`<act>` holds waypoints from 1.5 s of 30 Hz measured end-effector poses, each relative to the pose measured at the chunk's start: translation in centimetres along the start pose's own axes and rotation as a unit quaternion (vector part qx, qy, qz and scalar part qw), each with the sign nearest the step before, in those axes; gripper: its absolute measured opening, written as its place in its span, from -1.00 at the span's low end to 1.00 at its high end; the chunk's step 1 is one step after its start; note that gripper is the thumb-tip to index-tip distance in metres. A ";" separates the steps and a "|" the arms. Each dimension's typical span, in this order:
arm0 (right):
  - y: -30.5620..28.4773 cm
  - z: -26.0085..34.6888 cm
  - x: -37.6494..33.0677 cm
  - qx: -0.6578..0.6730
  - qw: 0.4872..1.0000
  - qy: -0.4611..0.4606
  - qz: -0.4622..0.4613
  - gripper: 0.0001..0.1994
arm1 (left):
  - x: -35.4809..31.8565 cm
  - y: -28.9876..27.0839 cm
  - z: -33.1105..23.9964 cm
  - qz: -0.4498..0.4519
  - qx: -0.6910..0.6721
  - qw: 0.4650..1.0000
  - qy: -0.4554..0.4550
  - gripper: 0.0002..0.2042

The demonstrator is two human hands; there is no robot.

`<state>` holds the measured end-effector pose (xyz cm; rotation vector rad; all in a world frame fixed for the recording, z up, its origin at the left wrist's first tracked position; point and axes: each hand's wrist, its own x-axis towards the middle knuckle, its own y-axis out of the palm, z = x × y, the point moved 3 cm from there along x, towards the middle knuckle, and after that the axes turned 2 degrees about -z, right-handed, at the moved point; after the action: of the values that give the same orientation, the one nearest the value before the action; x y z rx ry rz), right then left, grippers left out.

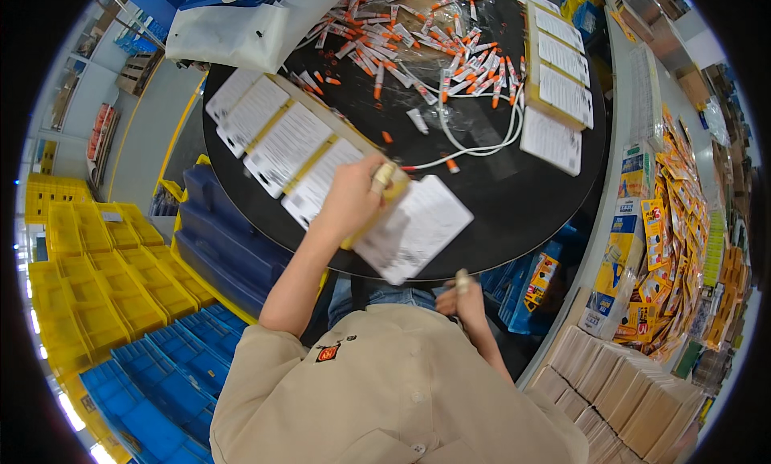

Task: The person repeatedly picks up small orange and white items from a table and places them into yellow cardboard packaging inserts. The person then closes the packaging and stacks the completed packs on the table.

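A round black table (514, 199) is seen from above, and the left hand (353, 197) is stretched out over its near edge, closed around the end of a yellowish backing card (384, 193) that sits at the front of a long row of printed white cards (285, 143) running off toward 10 o'clock. One loose white card (416, 227) is lying just past that hand at about 4 o'clock from it, partly hanging over the table rim. The right hand (462, 299) is held down close to the body, below the table edge, with the fingers curled in narrow around a small pale thing (462, 279); what it is exactly can't be told, too small. At 12 o'clock on the table a big messy heap of little white tubes with orange caps (418, 34) is piled up, with a white cable (482, 139) looped just below it and a few stray orange caps (387, 136) scattered between the heap and the cards. A second row of white cards (558, 71) is laid out at 1 o'clock. Over at 3 o'clock, a shelf is stuffed with orange and yellow packets (675, 223), and brown card stacks (618, 384) are lined up at 4 o'clock. Yellow crates (88, 279) and blue crates (161, 384) are stacked on the 8 o'clock side.
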<state>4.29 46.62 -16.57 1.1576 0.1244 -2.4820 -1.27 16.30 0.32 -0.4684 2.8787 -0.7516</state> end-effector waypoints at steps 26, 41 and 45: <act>-3.1 3.7 4.9 -0.091 0.815 -0.278 -0.499 -0.40 | -1.8 -14.9 13.7 -0.082 0.079 0.967 -0.226 -0.72; 9.4 17.2 0.2 -0.441 0.633 -0.610 -0.182 -0.65 | -4.7 -15.5 3.1 -0.313 -0.021 0.949 -0.028 -0.83; 16.3 17.6 -0.4 -0.379 0.531 -0.758 0.014 -0.71 | -3.6 -11.1 -2.5 -0.220 -0.115 0.967 0.060 -0.89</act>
<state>-1.72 27.55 -3.37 -1.3945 0.5394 -2.0218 4.56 9.39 8.16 -1.1567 3.0234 -0.5068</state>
